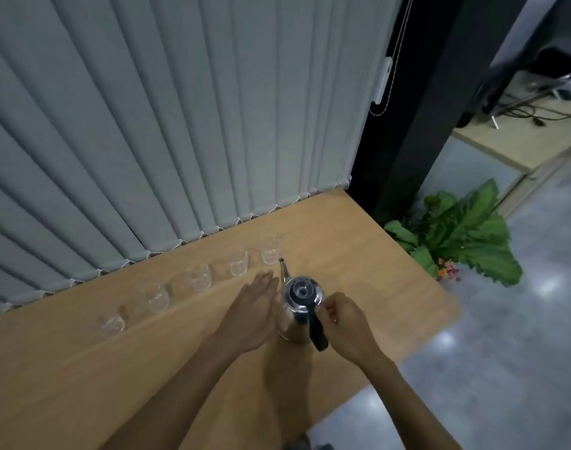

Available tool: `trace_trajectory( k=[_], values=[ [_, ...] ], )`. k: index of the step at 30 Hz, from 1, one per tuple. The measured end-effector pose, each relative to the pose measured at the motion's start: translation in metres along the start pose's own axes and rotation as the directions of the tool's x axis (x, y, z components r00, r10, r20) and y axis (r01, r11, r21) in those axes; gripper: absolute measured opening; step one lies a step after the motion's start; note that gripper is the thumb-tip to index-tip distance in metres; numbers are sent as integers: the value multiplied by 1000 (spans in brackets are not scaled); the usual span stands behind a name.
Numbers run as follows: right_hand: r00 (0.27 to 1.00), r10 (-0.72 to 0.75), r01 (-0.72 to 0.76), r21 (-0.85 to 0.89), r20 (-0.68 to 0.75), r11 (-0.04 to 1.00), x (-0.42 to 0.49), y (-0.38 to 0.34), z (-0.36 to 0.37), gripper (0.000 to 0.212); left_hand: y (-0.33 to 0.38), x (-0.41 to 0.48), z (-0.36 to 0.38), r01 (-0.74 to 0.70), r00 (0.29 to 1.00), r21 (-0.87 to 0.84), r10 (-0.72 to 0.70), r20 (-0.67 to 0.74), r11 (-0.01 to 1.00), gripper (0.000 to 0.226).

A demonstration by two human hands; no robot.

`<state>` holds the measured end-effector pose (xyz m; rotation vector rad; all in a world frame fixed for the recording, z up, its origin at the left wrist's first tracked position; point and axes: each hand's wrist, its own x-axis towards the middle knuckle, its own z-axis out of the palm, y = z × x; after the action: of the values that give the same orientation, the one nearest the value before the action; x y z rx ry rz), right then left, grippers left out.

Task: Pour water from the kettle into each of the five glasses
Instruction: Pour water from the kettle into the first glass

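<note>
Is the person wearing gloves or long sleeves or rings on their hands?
No. The left hand and right hand are both bare, with no gloves. Both forearms are bare as far as the picture shows, so no sleeves are in view. I can't see any ring, watch or bracelet, though the picture is a little blurry.

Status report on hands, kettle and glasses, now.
Left hand open, flat against kettle side. Right hand curled by the black handle, grip unclear. Kettle upright on table. Five glasses in a row, path clear.
</note>
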<state>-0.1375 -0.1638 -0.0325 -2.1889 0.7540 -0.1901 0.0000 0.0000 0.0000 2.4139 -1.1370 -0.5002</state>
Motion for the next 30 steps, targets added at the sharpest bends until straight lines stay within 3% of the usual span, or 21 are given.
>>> trace_trajectory(
  k=[3, 6, 11, 15, 17, 23, 30],
  values=[
    [998, 46, -45, -12, 51, 999, -2, 12, 10, 32, 8, 8, 10, -88, 996, 78, 88, -2, 993, 52],
    [987, 80, -93, 95, 140, 991, -6, 22, 14, 43, 16, 16, 19, -131, 991, 97, 130, 12, 987, 52],
    [974, -17, -37, 233, 227, 972, -8, 31, 24, 25, 21, 19, 27, -115, 993, 79, 111, 44, 990, 52],
    [974, -18, -106, 523, 226, 846, -11, 33, 30, 19, 28, 17, 29, -138, 990, 63, 138, -4, 988, 53],
    [974, -26, -113, 579, 226, 808, -12, 34, 31, 20, 30, 16, 30, -175, 984, 98, 178, -29, 980, 53],
    [988, 23, -119, 665, 152, 737, -16, 32, 41, 21, 35, 23, 35, -230, 973, 126, 229, 19, 965, 53],
    [991, 120, -126, 640, 52, 758, -15, 33, 56, 12, 36, 22, 39, -211, 977, 70, 211, -5, 975, 53]
  ],
)
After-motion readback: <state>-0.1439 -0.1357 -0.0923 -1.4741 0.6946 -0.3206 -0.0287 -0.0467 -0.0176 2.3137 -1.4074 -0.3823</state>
